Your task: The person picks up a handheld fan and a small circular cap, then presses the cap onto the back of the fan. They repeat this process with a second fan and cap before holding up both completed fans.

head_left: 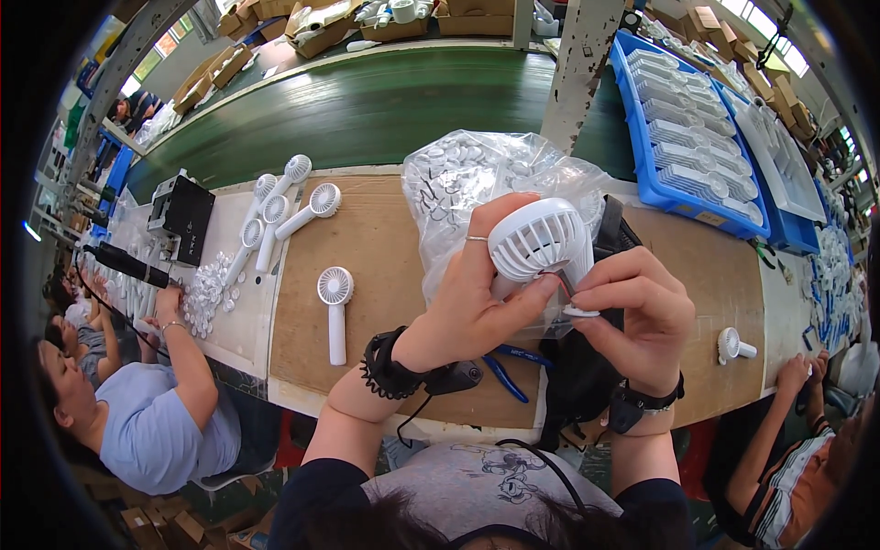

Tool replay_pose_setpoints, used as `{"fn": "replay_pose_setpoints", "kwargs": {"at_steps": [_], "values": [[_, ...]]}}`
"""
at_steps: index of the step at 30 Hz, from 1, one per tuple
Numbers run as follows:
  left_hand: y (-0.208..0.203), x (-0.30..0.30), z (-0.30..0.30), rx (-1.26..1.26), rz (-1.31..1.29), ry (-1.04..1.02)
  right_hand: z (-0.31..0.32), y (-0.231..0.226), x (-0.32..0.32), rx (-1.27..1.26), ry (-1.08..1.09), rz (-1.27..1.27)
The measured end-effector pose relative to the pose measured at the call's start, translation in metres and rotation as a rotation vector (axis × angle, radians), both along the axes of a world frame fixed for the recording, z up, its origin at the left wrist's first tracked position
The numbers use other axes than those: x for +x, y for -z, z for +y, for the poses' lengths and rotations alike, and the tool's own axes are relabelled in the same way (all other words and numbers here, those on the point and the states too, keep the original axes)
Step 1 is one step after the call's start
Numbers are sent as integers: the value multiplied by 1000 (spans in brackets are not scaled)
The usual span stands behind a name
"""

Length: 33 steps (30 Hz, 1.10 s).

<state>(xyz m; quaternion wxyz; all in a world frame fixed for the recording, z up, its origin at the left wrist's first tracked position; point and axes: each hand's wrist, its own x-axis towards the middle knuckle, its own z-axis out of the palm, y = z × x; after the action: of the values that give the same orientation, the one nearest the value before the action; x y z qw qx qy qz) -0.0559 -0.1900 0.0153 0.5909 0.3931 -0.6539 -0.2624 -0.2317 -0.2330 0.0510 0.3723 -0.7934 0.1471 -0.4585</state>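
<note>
My left hand (463, 312) grips a white handheld fan (539, 240) by its round slatted head, fingers wrapped round the cage and thumb pressed at its lower edge. Close against the fan's right side, my right hand (649, 316) pinches a small white round cap (580, 312) between thumb and fingers. A thin reddish wire seems to show between the fan and my right fingertips. Beyond my hands lies a clear plastic bag (435, 188) full of small white parts. Below my left wrist rest blue-handled pliers (506, 378), partly beside a black item.
A finished-looking white fan (335, 316) lies left on the brown board, with several more fans behind. A fan head (729, 346) lies right. A blue crate (646, 174) of clear trays stands far right, before a green conveyor belt (367, 105). Co-workers sit on both sides.
</note>
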Motion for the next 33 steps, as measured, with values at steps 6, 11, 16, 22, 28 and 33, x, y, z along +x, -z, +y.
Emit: {"fn": "replay_pose_setpoints", "kwargs": {"at_steps": [6,11,16,22,28,33], "values": [[1,0,2,34,-14,1,6,-1,6,-132,28,29],[1,-2,2,47,38,40,6,0,7,-173,70,51],[2,-4,2,88,54,72,5,1,7,-266,98,57],[4,-4,-1,91,9,64,7,1,6,-219,112,31],[0,-2,2,86,-92,-15,5,-1,1,-224,87,51],[4,-3,0,40,-87,-56,3,3,4,-147,72,-33]]}}
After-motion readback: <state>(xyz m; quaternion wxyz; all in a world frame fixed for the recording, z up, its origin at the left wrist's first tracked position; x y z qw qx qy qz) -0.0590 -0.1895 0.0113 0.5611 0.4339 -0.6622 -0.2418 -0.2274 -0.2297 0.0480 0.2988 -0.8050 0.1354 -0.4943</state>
